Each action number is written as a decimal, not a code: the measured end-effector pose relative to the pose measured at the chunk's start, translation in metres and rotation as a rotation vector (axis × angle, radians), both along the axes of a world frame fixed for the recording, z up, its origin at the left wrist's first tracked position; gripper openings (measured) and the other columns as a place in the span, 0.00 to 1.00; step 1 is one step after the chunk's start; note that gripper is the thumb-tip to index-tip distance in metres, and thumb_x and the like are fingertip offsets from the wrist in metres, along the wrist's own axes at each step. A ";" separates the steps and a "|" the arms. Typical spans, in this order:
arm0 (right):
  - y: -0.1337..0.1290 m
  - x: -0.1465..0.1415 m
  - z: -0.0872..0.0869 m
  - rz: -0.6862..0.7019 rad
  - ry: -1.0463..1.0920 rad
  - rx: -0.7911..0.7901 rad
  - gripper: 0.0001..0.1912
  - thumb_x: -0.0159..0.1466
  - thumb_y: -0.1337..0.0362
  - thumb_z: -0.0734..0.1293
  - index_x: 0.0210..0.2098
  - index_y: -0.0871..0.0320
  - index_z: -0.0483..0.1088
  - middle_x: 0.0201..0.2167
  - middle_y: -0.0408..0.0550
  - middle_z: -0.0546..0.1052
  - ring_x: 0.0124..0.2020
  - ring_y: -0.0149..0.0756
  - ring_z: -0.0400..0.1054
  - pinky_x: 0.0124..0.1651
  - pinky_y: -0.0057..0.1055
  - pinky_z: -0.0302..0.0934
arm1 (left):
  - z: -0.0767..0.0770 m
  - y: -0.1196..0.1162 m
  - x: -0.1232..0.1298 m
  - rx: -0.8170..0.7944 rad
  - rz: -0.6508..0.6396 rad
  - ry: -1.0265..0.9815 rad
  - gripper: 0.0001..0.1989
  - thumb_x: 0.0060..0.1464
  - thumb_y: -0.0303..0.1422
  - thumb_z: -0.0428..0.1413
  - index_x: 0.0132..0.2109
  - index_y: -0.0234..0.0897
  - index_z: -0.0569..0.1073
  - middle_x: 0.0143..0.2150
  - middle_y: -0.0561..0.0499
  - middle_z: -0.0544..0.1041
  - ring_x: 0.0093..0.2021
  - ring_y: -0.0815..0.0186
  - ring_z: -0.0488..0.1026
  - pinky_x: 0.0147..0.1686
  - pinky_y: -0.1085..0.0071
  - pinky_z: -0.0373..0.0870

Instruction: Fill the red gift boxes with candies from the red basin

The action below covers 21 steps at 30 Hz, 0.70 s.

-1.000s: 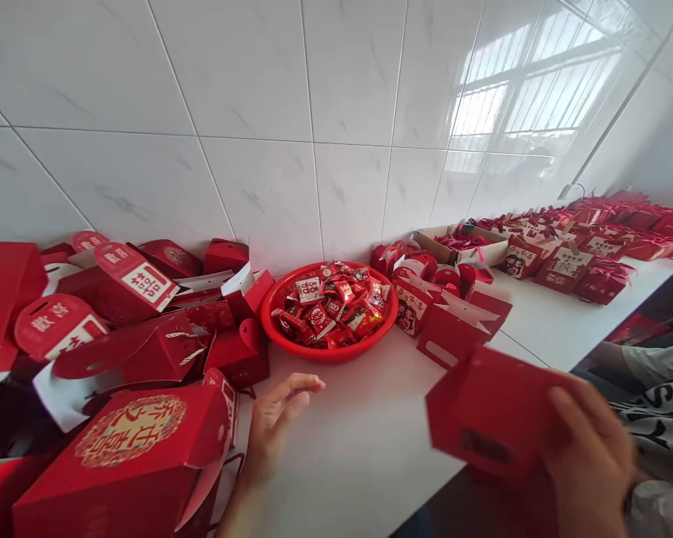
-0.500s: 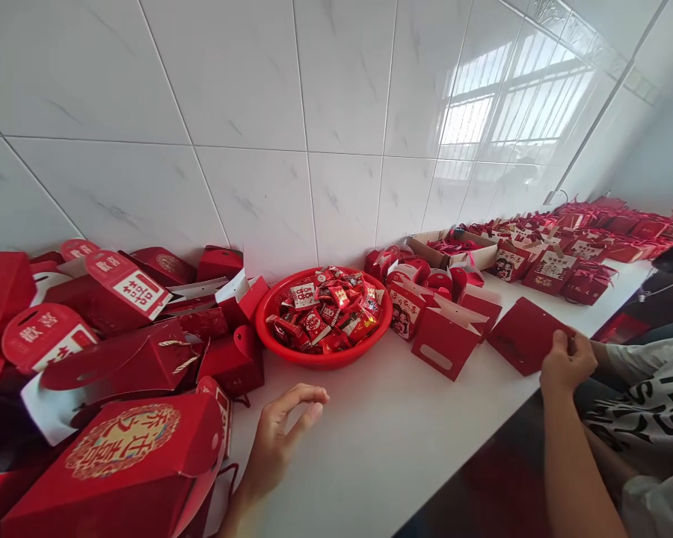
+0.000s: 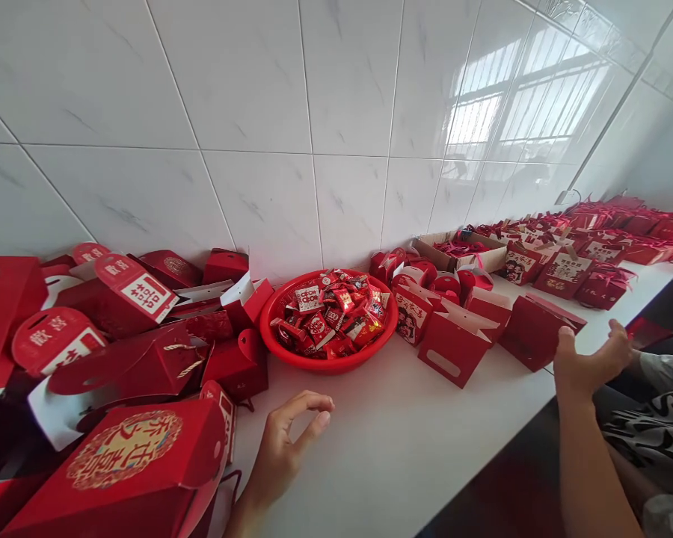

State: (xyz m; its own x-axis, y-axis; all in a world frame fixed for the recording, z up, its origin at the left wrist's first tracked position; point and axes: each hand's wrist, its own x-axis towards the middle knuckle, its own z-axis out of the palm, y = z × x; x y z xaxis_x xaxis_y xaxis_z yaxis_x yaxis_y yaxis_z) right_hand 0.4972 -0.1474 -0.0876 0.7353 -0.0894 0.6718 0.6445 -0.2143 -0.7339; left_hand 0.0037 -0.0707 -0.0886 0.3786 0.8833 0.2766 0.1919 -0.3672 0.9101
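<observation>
My left hand hovers over the white table in front of the red plastic basket. Its fingers are curved, with a gap between thumb and forefinger, and it holds nothing. Wrapped sweets in red and white fill the basket. At the right, my right hand is open, thumb and fingers apart, just beside a dark red paper gift box. That box stands on the table near the edge. Another red gift box with a pale oval window stands left of it, its top flaps apart.
Red gift boxes lie piled on the left. A cardboard box with red ribbons sits by the tiled wall. Rows of packed red boxes run to the far right. Another person's printed shirt is at the right edge.
My right hand has let go of the dark red gift box and opened; the box now stands on the table. My left hand is nearly still. The view has shifted slightly.
</observation>
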 end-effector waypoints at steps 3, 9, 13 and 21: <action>0.008 -0.014 0.012 0.177 -0.177 -0.187 0.14 0.57 0.58 0.62 0.41 0.56 0.70 0.45 0.65 0.77 0.49 0.59 0.70 0.57 0.57 0.56 | -0.001 0.000 0.001 0.009 0.003 0.004 0.11 0.56 0.40 0.59 0.35 0.40 0.82 0.35 0.48 0.83 0.39 0.58 0.80 0.42 0.68 0.76; 0.052 -0.031 0.018 0.556 -0.185 -0.523 0.18 0.48 0.66 0.65 0.39 0.55 0.77 0.41 0.55 0.81 0.44 0.50 0.73 0.48 0.44 0.66 | 0.001 -0.002 0.002 0.021 0.002 0.020 0.11 0.55 0.40 0.59 0.35 0.40 0.83 0.35 0.47 0.83 0.39 0.58 0.80 0.42 0.67 0.77; 0.058 -0.042 0.009 0.603 -0.167 -0.554 0.14 0.49 0.66 0.63 0.32 0.57 0.78 0.34 0.54 0.81 0.38 0.48 0.74 0.40 0.41 0.66 | 0.002 -0.001 0.001 0.019 0.011 0.021 0.11 0.55 0.41 0.59 0.35 0.40 0.83 0.35 0.47 0.83 0.38 0.58 0.80 0.41 0.67 0.77; 0.051 -0.072 0.004 0.533 -0.159 -0.392 0.14 0.59 0.58 0.63 0.36 0.56 0.79 0.39 0.55 0.82 0.39 0.48 0.74 0.41 0.42 0.67 | 0.002 -0.003 0.005 0.000 -0.022 0.057 0.11 0.56 0.41 0.59 0.35 0.41 0.82 0.36 0.47 0.83 0.39 0.58 0.80 0.42 0.68 0.76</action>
State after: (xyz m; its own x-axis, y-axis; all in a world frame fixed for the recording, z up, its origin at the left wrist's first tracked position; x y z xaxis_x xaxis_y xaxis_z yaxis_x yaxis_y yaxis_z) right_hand 0.4256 -0.0965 -0.0839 0.5006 0.5304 0.6842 0.8296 -0.0682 -0.5541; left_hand 0.0088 -0.0737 -0.0863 0.4133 0.8745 0.2537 0.2351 -0.3717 0.8981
